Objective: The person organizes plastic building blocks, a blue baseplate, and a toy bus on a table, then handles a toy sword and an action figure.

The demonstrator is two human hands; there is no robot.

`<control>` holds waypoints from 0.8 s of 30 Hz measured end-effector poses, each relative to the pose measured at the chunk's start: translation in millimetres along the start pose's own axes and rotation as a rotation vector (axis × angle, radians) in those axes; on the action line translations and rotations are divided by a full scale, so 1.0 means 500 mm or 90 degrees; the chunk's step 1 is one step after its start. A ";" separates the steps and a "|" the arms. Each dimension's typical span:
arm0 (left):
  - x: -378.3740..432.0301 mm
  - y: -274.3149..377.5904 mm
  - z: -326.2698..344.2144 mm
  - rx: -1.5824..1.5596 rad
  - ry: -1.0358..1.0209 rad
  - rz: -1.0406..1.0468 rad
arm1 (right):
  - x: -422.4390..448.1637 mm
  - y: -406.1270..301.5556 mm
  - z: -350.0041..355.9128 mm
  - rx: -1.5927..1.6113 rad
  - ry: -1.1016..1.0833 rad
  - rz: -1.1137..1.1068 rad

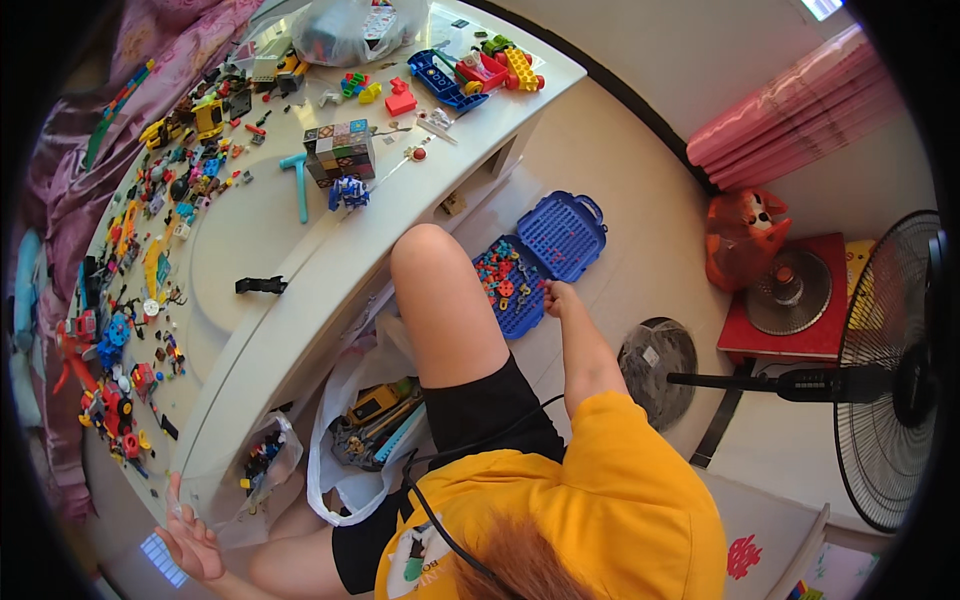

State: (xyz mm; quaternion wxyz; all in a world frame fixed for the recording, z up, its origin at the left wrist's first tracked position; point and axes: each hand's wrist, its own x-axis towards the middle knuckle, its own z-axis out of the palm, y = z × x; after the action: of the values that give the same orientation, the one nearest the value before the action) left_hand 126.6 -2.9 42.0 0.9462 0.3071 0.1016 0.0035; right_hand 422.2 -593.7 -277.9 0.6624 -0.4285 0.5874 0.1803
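On the floor past my right knee lies an opened blue plastic toy case (pixel 568 232). Its near half holds a heap of small toy screws and pieces (pixel 499 274), mostly red, teal and yellow. The far half is a grid of holes with a few red bits in it. My right hand (pixel 556 298) is at the case's right edge, fingertips pinched on a small red piece (pixel 543 284). My left hand (pixel 191 544) is at the lower left, palm up with fingers apart, beside a clear plastic bag (pixel 274 450) of small dark bricks. Whether it touches the film I cannot tell.
The white table (pixel 240 360) bears scattered building bricks (pixel 199 176), a box of patterned cubes (pixel 339 152), a teal toy hammer (pixel 300 180) and toy vehicles (pixel 446 79). A white bag (pixel 330 480) of toys stands between my legs. Right are a standing fan (pixel 911 382) and its base (pixel 660 375).
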 end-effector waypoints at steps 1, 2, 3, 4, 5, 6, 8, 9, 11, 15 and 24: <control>0.001 0.000 0.008 0.000 0.004 -0.005 | 0.006 -0.010 -0.001 -0.002 0.008 -0.024; 0.005 -0.004 0.014 -0.006 0.004 -0.010 | 0.011 -0.024 -0.004 -0.002 0.016 -0.049; 0.007 -0.002 0.015 -0.009 0.006 -0.016 | 0.012 -0.034 -0.003 -0.021 0.021 -0.082; 0.011 -0.006 0.014 -0.020 0.003 -0.019 | 0.011 -0.059 -0.008 -0.040 0.027 -0.124; 0.015 -0.006 0.012 -0.014 0.010 -0.024 | 0.008 -0.083 -0.015 -0.028 0.027 -0.167; 0.002 -0.006 0.012 -0.005 0.035 -0.012 | -0.039 -0.089 0.020 0.000 0.013 -0.215; -0.017 -0.007 -0.009 -0.013 0.045 0.013 | -0.122 -0.129 0.051 0.026 -0.096 -0.282; -0.024 -0.007 -0.030 -0.019 0.041 0.032 | -0.178 -0.147 0.065 0.060 -0.203 -0.277; -0.013 -0.010 -0.028 0.139 0.108 0.014 | -0.344 -0.136 0.106 0.030 -0.336 -0.357; 0.077 -0.019 0.016 0.146 0.010 -0.037 | -0.600 -0.075 0.174 -0.085 -0.548 -0.516; 0.078 -0.038 -0.003 0.062 -0.115 -0.111 | -0.723 0.246 0.690 -0.750 -0.652 -0.932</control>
State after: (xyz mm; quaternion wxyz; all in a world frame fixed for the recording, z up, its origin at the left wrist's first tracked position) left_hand 163.7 -14.8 22.4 0.9323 0.3417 0.0425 -0.1110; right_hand 457.6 -159.3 -4.2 0.4656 -0.8025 -0.3405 0.1525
